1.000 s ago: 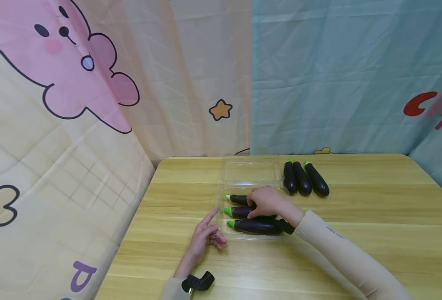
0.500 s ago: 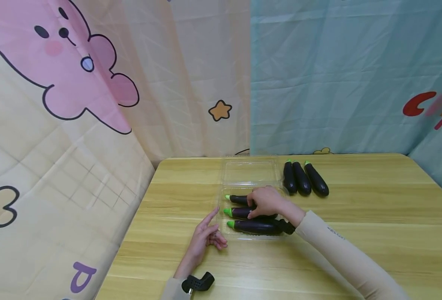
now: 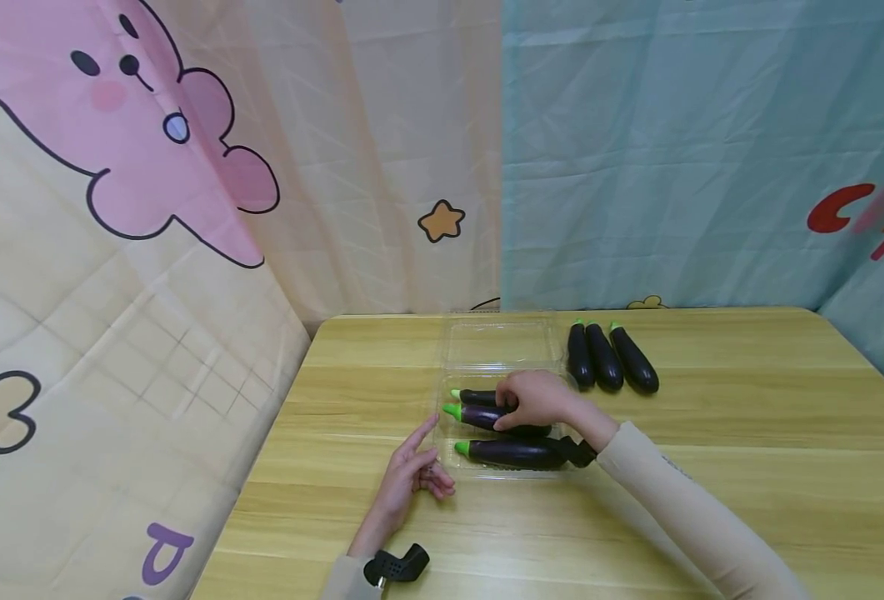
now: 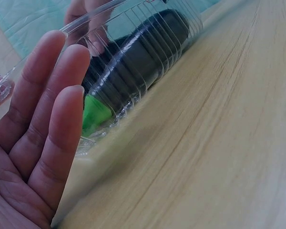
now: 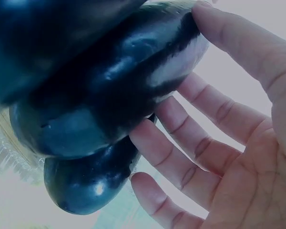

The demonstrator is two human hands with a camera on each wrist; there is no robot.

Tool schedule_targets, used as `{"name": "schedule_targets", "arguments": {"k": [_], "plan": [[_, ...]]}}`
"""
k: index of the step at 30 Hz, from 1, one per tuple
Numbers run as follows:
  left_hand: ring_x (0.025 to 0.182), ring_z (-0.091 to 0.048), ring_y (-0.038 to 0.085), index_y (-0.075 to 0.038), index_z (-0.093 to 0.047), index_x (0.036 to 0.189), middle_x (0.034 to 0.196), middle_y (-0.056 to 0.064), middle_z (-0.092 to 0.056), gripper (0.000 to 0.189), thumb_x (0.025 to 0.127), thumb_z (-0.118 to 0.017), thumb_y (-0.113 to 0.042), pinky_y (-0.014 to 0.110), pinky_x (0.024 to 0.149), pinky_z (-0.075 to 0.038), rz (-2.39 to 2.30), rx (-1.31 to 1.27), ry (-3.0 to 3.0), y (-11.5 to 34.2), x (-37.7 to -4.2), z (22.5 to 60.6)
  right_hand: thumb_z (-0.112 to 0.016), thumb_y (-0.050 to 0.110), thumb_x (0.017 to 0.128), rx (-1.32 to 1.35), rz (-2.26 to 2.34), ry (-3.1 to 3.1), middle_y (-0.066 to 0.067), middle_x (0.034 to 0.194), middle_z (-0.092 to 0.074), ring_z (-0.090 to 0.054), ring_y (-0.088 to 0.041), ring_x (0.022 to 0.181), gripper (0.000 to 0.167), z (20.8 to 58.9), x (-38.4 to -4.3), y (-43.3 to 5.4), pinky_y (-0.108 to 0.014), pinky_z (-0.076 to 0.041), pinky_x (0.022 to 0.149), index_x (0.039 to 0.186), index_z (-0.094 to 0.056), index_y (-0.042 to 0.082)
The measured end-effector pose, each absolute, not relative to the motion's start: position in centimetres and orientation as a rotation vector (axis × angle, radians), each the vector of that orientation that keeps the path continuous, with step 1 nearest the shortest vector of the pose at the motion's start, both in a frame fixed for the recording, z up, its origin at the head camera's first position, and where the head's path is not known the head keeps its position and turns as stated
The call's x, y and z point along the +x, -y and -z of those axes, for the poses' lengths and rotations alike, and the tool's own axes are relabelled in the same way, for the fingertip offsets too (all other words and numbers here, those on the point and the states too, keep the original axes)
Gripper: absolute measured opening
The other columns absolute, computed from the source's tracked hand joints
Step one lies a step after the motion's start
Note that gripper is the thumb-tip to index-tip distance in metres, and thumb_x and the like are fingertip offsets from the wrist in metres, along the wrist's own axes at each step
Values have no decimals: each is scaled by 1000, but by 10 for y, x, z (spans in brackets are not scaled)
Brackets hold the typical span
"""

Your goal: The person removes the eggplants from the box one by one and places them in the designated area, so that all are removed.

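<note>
Three dark eggplants with green stems lie side by side in the clear plastic clamshell box [image 3: 486, 474]. My right hand [image 3: 537, 398] pinches the middle eggplant [image 3: 482, 417] between thumb and fingers; its stem end appears slightly raised at the left rim. Behind it is the far eggplant [image 3: 475, 397], partly covered by the hand. The near eggplant [image 3: 512, 454] lies along the front wall. At the box's left side, my left hand [image 3: 407, 477] has its forefinger stretched to the rim. In the left wrist view, the left fingers [image 4: 62, 119] are fairly straight beside the box wall.
The box's clear lid [image 3: 500, 343] lies folded back behind it. Right of the lid, three more eggplants [image 3: 604, 358] lie in a row on the wooden table [image 3: 749, 433]. Printed curtains [image 3: 681, 167] stand behind the table.
My right hand has lifted the middle eggplant slightly and shifted it a little away from me and to the left, off its earlier line. The left hand stays put.
</note>
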State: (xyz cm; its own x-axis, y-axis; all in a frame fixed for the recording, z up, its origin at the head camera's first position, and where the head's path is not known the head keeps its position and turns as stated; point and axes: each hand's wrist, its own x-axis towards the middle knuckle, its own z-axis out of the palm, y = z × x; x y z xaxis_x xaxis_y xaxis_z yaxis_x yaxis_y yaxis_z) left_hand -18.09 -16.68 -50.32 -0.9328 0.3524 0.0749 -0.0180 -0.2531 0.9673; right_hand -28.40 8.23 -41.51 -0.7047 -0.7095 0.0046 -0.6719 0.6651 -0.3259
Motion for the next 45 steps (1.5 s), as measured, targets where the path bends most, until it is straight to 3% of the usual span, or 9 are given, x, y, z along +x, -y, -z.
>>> {"name": "schedule_targets", "arguments": {"k": [14,31,45], "plan": [[63,-68,18,-2,-12,151,69,1,-69,60,101,-42,-17,27,54,-53,-2271,401,-1761,165,-181,505,-73,41,81,-1099,609,-2702,7,83,-59,-55,-10,72,29,418,-284,-92,-33,-48,69,90,-65,15],[63,-68,18,-3,-14,151,69,1,-69,58,101,-40,-15,28,54,-54,-2274,407,-1772,166,-181,503,-66,38,89,-1105,880,-2625,6,81,-58,-50,-11,68,30,409,-276,-102,-29,-43,63,98,-58,10],[63,-68,18,-2,-13,151,68,1,-69,58,101,-40,-14,28,53,-54,-2282,410,-1771,167,-182,504,-66,41,88,-1086,1121,-2660,7,87,-65,-60,-7,74,33,407,-268,-109,-29,-49,65,104,-57,14]]}}
